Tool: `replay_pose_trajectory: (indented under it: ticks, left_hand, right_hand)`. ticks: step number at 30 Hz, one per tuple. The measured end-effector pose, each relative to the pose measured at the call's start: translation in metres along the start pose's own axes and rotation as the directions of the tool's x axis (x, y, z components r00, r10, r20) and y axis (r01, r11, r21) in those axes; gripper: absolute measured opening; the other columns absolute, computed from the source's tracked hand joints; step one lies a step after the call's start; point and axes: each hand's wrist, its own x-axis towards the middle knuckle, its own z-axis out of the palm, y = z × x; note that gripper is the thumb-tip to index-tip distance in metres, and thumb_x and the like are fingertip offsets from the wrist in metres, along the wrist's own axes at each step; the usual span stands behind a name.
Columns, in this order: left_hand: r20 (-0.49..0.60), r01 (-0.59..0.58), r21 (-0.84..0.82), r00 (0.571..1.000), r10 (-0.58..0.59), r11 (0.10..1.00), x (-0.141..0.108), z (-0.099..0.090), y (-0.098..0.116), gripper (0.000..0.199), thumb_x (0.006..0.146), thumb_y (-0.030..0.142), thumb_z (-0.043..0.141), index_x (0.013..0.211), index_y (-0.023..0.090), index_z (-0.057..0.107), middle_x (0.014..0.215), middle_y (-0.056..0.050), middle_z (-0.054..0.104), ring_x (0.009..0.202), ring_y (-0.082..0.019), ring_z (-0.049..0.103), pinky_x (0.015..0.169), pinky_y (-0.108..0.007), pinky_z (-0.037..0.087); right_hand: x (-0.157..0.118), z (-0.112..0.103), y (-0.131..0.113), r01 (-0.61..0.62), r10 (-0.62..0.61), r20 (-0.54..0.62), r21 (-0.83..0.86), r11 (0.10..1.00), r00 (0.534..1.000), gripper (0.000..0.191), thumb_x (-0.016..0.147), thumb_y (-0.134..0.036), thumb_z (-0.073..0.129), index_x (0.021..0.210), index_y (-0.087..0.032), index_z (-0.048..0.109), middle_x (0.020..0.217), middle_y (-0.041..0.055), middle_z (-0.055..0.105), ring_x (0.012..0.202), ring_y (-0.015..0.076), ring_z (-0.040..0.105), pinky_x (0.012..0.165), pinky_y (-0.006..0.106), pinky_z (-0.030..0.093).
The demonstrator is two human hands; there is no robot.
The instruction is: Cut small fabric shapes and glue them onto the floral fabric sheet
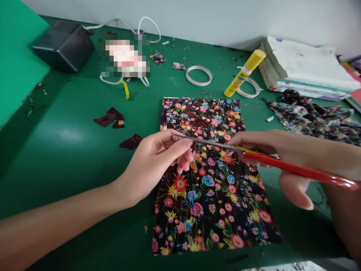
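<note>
Scissors (299, 170) look stiff and light, probably slick, best taken by their red grips; they hang above the flowered cloth (208, 210), clamped in the right hand's (290, 148) fingers, thumb apart. Over the cloth's left part, the left hand's (153, 158) thumb and fingers meet their tip; whether gripping, I cannot tell.

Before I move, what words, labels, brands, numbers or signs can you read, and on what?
None reads for certain.
Glue stick: label lettering too small and blurred.
Yellow strip: dark marks, too blurred.
Stacked books: any print on them unreadable.
</note>
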Motion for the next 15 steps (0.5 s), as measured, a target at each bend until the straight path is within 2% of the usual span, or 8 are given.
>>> replay_pose_trajectory:
  ticks: [3,6,12,15]
  left_hand:
    - [-0.005,0.001,-0.002,1.0,-0.001,1.0,0.002,0.001,0.0,0.021,0.097,0.017,0.063,0.076,0.016,0.068,0.068,0.002,0.066,0.058,-0.006,0.06,0.052,-0.016,0.048]
    - [-0.01,0.008,0.002,1.0,-0.008,1.0,0.003,0.001,0.0,0.02,0.096,0.019,0.064,0.076,0.017,0.068,0.068,0.002,0.066,0.058,-0.007,0.06,0.052,-0.016,0.047]
    - [-0.025,0.016,0.02,1.0,-0.016,1.0,0.001,0.001,0.0,0.021,0.095,0.021,0.065,0.074,0.017,0.067,0.067,0.001,0.065,0.057,-0.009,0.058,0.051,-0.019,0.046]
    - [-0.025,0.016,0.021,1.0,-0.016,1.0,0.001,0.001,0.001,0.021,0.095,0.021,0.065,0.074,0.017,0.067,0.067,0.001,0.065,0.057,-0.008,0.058,0.051,-0.019,0.045]
  right_hand:
    - [0.001,0.001,0.003,-0.048,0.047,0.041,0.046,0.998,0.998,0.08,0.04,-0.045,0.094,0.116,-0.04,0.068,0.095,-0.0101,0.077,0.08,0.0239,0.071,0.058,0.028,0.049]
    - [0.003,0.0,0.006,-0.014,0.012,0.031,0.062,0.998,0.999,0.08,0.04,-0.052,0.093,0.115,-0.04,0.068,0.099,-0.009,0.077,0.084,0.0251,0.071,0.061,0.029,0.049]
    - [0.001,0.001,0.018,-0.005,0.003,0.045,0.043,0.999,0.999,0.075,0.046,-0.04,0.09,0.118,-0.038,0.068,0.1,-0.008,0.076,0.078,0.0244,0.07,0.059,0.03,0.047]
    - [-0.001,0.002,0.023,0.019,-0.019,-0.009,0.007,1.0,1.0,0.075,0.047,-0.035,0.089,0.119,-0.037,0.067,0.106,-0.0087,0.076,0.08,0.024,0.071,0.057,0.029,0.047]
